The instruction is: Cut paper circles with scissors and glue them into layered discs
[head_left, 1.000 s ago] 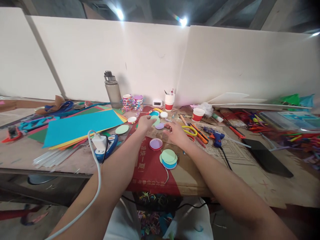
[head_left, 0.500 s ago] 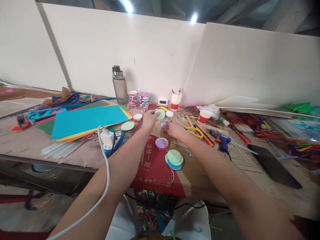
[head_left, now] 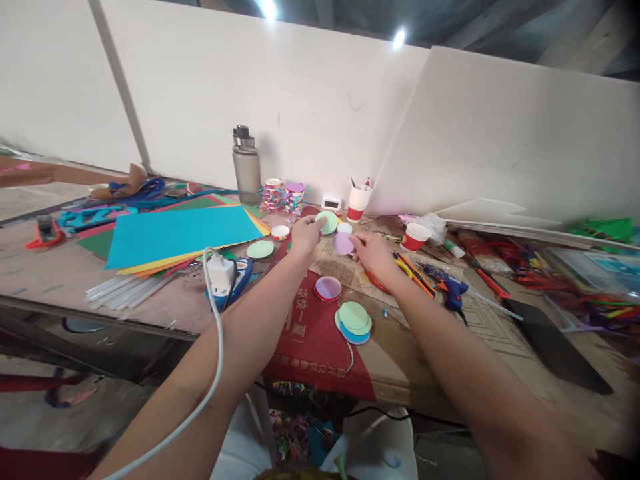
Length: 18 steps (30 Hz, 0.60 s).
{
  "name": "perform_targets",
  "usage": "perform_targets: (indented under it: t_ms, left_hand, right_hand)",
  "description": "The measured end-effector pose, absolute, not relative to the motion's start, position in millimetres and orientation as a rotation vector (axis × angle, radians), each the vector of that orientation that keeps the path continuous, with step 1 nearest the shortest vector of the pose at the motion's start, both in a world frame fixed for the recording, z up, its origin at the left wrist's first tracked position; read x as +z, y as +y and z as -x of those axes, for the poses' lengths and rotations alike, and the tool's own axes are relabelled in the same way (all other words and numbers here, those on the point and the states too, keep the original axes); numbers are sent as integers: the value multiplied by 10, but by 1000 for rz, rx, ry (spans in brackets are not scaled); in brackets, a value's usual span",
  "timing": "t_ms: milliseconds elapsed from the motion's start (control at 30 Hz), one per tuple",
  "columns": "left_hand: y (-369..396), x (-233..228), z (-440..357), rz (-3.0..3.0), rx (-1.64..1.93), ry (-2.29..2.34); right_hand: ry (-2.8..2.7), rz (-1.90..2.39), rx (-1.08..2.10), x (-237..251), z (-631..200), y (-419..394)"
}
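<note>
My left hand (head_left: 306, 237) pinches a light green paper circle (head_left: 327, 223) by its left edge. A purple paper circle (head_left: 343, 243) is held up in my right hand (head_left: 371, 252), gripped at its right edge. Behind the two circles a small white round piece (head_left: 345, 228) partly shows. Nearer to me, a shallow red-rimmed ring with a purple top (head_left: 328, 288) sits on the red cardboard (head_left: 300, 347). In front of it lies a stack of green and blue circles (head_left: 354, 316). Another green circle (head_left: 260, 249) rests to the left of my left hand.
Coloured paper sheets (head_left: 185, 233) and clear glue sticks (head_left: 117, 291) lie at left, near a white plug adapter (head_left: 221, 272). A bottle (head_left: 247, 167) and paper cups (head_left: 359, 203) stand by the wall. A blue glue gun (head_left: 453, 288) and black slab (head_left: 560, 347) are at right.
My right hand has lifted the purple circle up from the table and brought it beside the green one. My left hand still holds the green circle. The view has shifted slightly.
</note>
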<state>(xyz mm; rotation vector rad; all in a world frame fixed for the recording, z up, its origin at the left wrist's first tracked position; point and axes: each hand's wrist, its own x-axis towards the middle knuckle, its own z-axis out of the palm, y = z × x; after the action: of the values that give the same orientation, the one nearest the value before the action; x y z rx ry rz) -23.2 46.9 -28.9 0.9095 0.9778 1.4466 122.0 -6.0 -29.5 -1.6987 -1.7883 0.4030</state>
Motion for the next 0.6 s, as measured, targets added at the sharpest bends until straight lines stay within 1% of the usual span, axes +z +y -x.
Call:
perform_targets:
  t_ms: [100,200,400,600]
  left_hand:
    - [443,-266,216,-884,1448,925]
    - [434,-265,207,-878,1417,927]
    - [457,-285,226,-889,1390,939]
    - [461,-285,222,-899,1369,929]
  right_hand:
    - [-1573,1577,885,-320,-1214,-199]
    - [-1511,1503,1070,-386,-1148,-295]
    - [-1626,1528,1114,-425,-1073,-358]
    - [-1818,1669,1012,-433,-1059,-398]
